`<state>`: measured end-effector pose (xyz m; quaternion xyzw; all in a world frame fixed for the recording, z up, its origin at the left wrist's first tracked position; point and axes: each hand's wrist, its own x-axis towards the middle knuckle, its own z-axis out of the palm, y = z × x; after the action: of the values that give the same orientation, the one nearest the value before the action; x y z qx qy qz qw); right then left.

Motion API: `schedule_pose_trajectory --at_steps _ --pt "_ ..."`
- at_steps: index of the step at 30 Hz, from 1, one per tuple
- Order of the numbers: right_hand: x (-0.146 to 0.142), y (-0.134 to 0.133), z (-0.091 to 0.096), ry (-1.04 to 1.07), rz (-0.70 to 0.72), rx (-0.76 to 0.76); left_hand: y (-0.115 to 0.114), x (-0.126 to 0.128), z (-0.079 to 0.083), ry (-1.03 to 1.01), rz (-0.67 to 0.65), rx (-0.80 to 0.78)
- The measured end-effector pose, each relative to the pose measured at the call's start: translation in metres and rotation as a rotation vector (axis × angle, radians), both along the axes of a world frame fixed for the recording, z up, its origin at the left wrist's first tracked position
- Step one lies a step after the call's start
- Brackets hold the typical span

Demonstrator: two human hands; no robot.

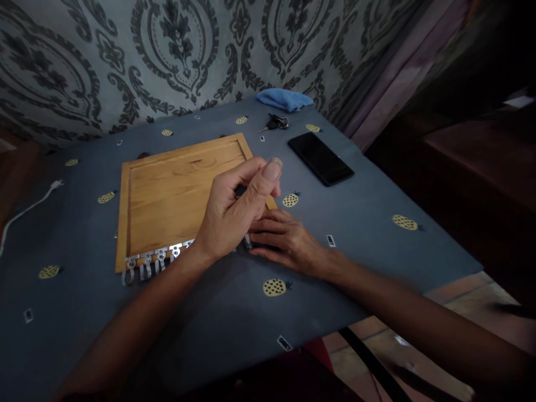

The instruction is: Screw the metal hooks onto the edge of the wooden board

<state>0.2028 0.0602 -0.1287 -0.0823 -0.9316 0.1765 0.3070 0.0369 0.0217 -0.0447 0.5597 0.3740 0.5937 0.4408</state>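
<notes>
A framed wooden panel [167,198] lies flat on the table, a row of small metal hooks [161,258] along its near edge. Above the panel's near right corner, my left hand [240,206] is closed in a fist, thumb up. A bit of a black object with a yellow edge [240,191] shows inside that fist; the rest is hidden by the fingers. My right hand [288,241] is low at the same corner, fingertips pressed on a metal hook [248,242] that is partly covered by the hands.
A black phone [320,158] lies right of the panel. Behind it are keys [276,123] and a folded blue cloth [285,99] by the patterned wall. A white cable [33,206] runs along the left. The table's blue cover [355,240] has pineapple prints.
</notes>
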Motion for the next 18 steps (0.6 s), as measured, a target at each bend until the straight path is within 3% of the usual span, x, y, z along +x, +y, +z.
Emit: schedule_pose_trajectory --at_steps 13,18 --pt "-0.0008 0.0 -0.0002 0.015 -0.002 0.005 0.0003 -0.0003 -0.0007 0.1 0.015 0.065" --pt "-0.0011 -0.0005 0.0024 0.018 0.003 0.013 -0.0032 0.0009 0.0072 0.201 0.01 0.073"
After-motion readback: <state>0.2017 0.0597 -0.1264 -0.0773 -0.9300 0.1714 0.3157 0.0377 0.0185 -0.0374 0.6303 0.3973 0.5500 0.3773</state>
